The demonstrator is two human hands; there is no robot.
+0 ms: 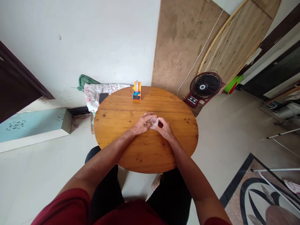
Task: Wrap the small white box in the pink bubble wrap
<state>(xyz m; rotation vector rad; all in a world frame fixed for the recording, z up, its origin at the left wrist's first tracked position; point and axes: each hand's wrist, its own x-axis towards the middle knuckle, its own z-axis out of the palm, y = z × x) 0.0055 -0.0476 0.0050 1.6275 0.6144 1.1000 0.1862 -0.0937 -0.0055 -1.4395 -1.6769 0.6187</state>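
Observation:
A small whitish, partly see-through block-like piece (154, 122) is held between my two hands over the middle of the round wooden table (140, 150). My left hand (143, 123) grips it from the left, thumb in front and fingers over its far side. Thumb and forefinger of my right hand (165, 127) pinch its right edge. Fingers cover much of the piece, so its exact kind does not show. Toward the table's far edge stands an orange and blue tape dispenser (137, 90) with a clear roll on top, apart from both hands.
A dark red fan (203, 86) stands beyond the table's right side. Printed white sacks (93, 97) lie against the wall at the back left. A large round wooden board (234, 37) leans at the right. My legs are under the table's near edge.

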